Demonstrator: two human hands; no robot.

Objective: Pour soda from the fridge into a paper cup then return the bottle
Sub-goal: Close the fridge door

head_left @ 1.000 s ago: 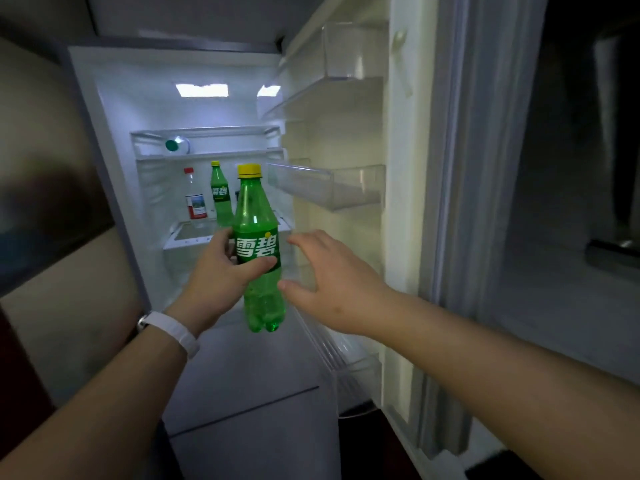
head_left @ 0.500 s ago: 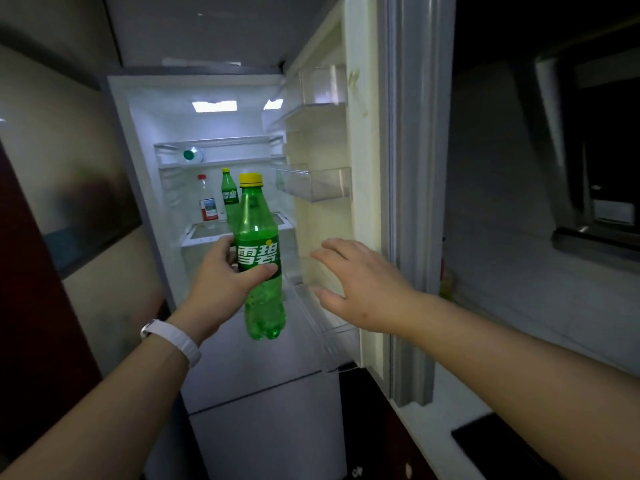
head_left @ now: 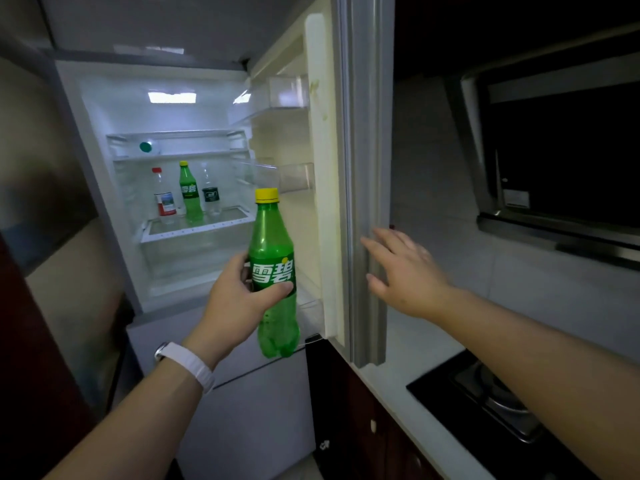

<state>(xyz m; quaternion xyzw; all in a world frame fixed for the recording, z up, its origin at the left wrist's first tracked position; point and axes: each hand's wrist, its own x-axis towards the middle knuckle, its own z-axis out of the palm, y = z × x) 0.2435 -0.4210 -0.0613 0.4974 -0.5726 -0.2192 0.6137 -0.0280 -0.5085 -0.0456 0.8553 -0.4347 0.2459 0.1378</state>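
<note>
Holding the bottle (head_left: 273, 271) mid-label, left hand (head_left: 239, 299) wraps it in front of the open fridge (head_left: 104, 188). Long axis near vertical, cap up, slight tilt. Right hand (head_left: 408, 271) spread, holding nothing, at the door (head_left: 367, 168) edge. Risks: door swinging into the bottle; one-handed grip slipping.

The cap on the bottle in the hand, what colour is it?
Yellow. The cap tops the green bottle in the head view.
</note>
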